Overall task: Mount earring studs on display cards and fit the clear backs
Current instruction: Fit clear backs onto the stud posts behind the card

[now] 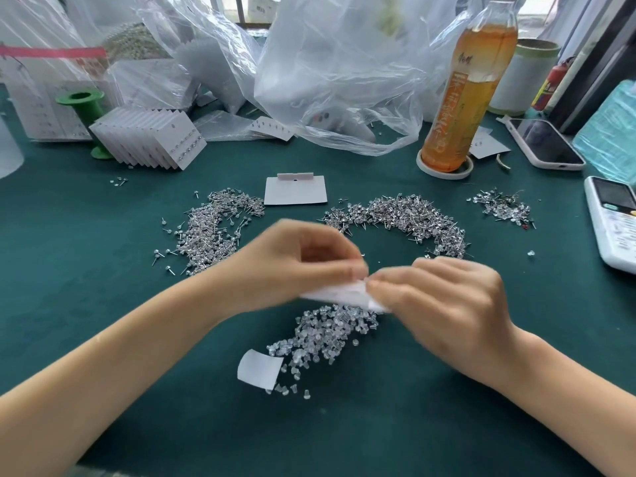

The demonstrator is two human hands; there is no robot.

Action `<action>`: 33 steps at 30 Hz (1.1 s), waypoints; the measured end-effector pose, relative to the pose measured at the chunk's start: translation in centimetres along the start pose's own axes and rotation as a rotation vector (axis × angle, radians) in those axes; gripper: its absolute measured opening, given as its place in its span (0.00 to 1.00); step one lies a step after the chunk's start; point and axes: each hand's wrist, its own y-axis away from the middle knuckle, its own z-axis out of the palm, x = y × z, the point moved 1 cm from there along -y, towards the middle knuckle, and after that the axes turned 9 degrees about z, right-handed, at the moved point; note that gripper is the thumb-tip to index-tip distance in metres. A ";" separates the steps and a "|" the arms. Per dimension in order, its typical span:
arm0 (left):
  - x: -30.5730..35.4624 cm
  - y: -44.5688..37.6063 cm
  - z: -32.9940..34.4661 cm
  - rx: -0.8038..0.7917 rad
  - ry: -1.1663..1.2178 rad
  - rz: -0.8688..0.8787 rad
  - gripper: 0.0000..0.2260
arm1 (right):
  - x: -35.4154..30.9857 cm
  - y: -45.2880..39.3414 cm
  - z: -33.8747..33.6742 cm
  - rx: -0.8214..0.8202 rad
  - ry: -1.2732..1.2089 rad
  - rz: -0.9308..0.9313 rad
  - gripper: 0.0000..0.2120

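Display card (339, 292) pinched between both hands; left hand (303, 259), right hand (444, 297) grips closed on card.

Two bare forearms enter from the lower corners, one from the left and one from the right, each uncovered from the frame edge to the wrist. No sleeve, cuff, watch or bracelet shows on either arm. The left hand (303, 259) wears no glove and no ring on the fingers that show; its fingertips are blurred, so the nails cannot be made out. The right hand (444, 301) is likewise ungloved and ringless, its back toward the camera, knuckles showing as low ridges. Its fingertips are also soft with blur. Both wrists are slim and unmarked.
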 end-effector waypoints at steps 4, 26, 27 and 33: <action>-1.0 -0.6 -2.0 0.439 -0.009 0.048 0.06 | 1.3 -0.2 -0.2 0.216 -0.290 0.558 0.06; -2.1 -1.0 1.2 -0.031 -0.531 0.163 0.02 | 1.6 -0.2 -0.4 0.173 -0.586 0.887 0.10; -2.1 -1.0 1.2 -0.031 -0.531 0.163 0.02 | 1.5 -0.2 -0.4 0.168 -0.585 0.887 0.10; -2.5 -1.2 1.1 0.002 -0.494 0.152 0.03 | 1.4 -0.1 -0.5 0.181 -0.531 0.810 0.08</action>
